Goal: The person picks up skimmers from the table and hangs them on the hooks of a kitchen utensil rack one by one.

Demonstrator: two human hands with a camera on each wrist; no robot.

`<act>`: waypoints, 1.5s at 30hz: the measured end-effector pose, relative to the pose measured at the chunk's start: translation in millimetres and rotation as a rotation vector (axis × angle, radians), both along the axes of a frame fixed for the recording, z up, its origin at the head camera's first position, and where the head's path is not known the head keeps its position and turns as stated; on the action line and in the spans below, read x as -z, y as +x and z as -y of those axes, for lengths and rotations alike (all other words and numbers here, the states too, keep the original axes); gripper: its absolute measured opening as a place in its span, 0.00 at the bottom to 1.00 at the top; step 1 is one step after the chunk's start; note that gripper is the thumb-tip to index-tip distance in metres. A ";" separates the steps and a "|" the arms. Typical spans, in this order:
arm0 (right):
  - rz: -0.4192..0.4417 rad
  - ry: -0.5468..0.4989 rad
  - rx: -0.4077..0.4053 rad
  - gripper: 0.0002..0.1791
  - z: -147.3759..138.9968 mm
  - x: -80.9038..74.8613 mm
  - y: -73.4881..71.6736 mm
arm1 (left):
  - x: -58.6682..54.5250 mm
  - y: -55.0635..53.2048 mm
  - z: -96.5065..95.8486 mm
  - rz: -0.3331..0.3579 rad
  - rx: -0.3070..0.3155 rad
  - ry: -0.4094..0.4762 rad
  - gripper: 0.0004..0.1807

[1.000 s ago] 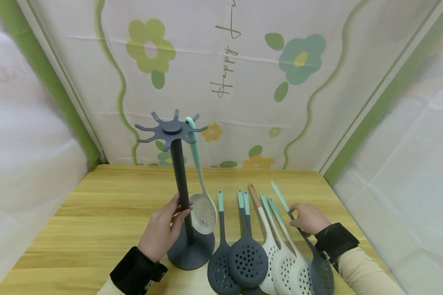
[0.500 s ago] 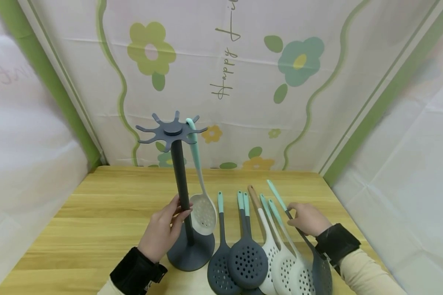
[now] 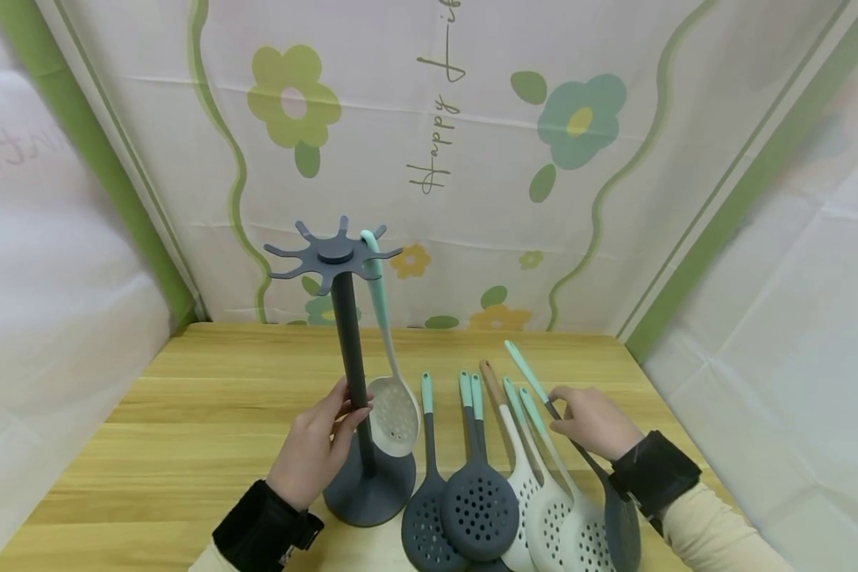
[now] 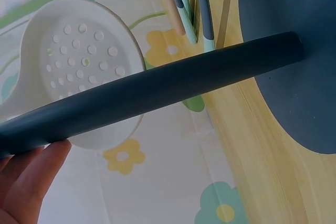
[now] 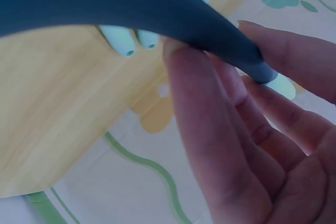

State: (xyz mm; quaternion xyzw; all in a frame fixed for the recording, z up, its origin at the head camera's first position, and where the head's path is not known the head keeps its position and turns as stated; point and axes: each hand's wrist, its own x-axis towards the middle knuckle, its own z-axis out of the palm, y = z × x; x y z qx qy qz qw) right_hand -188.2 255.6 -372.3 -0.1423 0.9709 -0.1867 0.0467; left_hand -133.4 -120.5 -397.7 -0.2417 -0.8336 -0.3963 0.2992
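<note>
My left hand [image 3: 314, 449] grips the dark pole [image 3: 349, 342] of a utensil stand, thumb and fingers around it. Eight or so arms are avoided in counting: several curved hooks spread from the stand's top [image 3: 334, 251]. From one hook hangs a white skimmer [image 3: 395, 409] with a mint handle, its holed bowl beside the pole. In the head view's right part, my right hand [image 3: 597, 421] pinches the shaft of a dark skimmer [image 3: 622, 524], whose mint handle end tilts up and left. The right wrist view shows thumb and fingers on its dark shaft [image 5: 226, 35].
Between the hands, several skimmers lie on the wooden table [image 3: 150, 445], handles pointing away. Dark ones [image 3: 481, 508] are left of the white ones [image 3: 550, 516], one with a brown handle [image 3: 492, 383]. Printed cloth [image 3: 429, 214] stands behind the table and at both sides.
My right hand has shifted slightly left with the dark skimmer, and its handle end has swung left and up. My left hand stays on the pole.
</note>
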 end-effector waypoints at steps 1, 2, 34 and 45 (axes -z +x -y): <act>-0.006 0.003 -0.004 0.21 0.6 -0.8 0.2 | 0.0 0.0 0.0 -0.002 0.001 0.000 0.25; -0.016 0.006 -0.009 0.21 1.3 -1.8 0.4 | 0.0 0.1 0.1 -0.003 0.001 0.000 0.25; -0.134 0.026 -0.045 0.19 20.9 -31.7 7.0 | -1.3 1.6 -0.2 0.036 -0.004 0.009 0.23; -0.178 0.004 -0.071 0.20 26.1 -39.8 9.0 | -0.1 0.5 0.0 0.020 -0.008 -0.008 0.25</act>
